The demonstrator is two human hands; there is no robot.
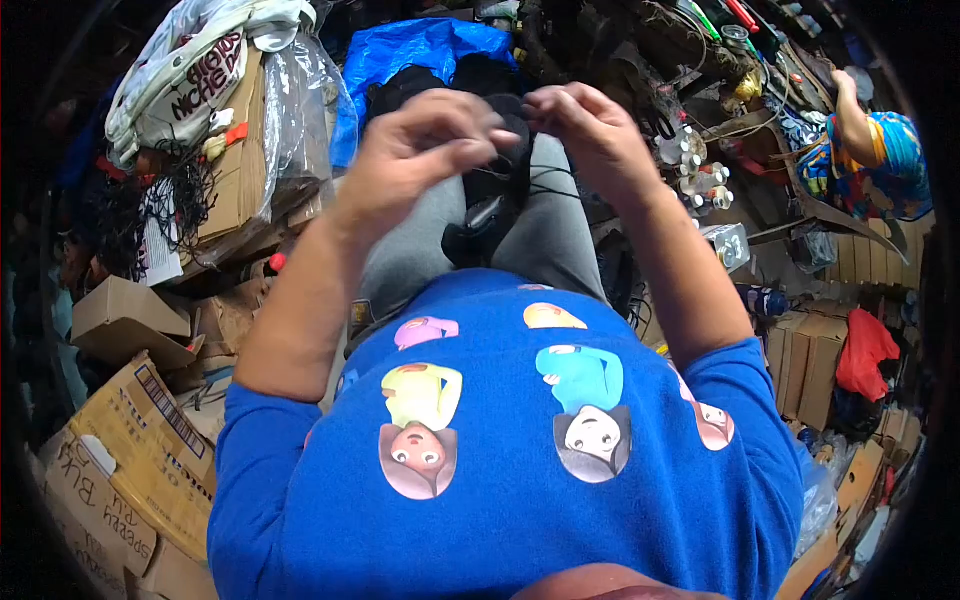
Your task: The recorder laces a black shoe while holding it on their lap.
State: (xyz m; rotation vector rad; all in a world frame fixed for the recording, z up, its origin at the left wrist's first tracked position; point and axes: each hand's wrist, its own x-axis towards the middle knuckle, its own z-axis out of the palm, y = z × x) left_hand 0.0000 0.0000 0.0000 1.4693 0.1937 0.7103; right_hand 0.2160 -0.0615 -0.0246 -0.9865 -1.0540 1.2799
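Note:
Both my hands are raised over my lap, slightly blurred. My left hand has its fingers curled toward the thumb in a pinch. A little apart from it, my right hand is closed, thumb against the forefinger. Whatever the fingertips hold, if anything, is too small to make out. Behind and below the hands, a dark rounded piece lies between my legs. Thin black cord crosses my right thigh. Closer to my body, a black object with a shiny part rests in my lap; its kind is unclear.
A blue plastic sheet spreads beyond my feet. Cardboard, a plastic bag and tangled black cord crowd the left. On the right are several small white-capped bottles, a red bag and another person's arm.

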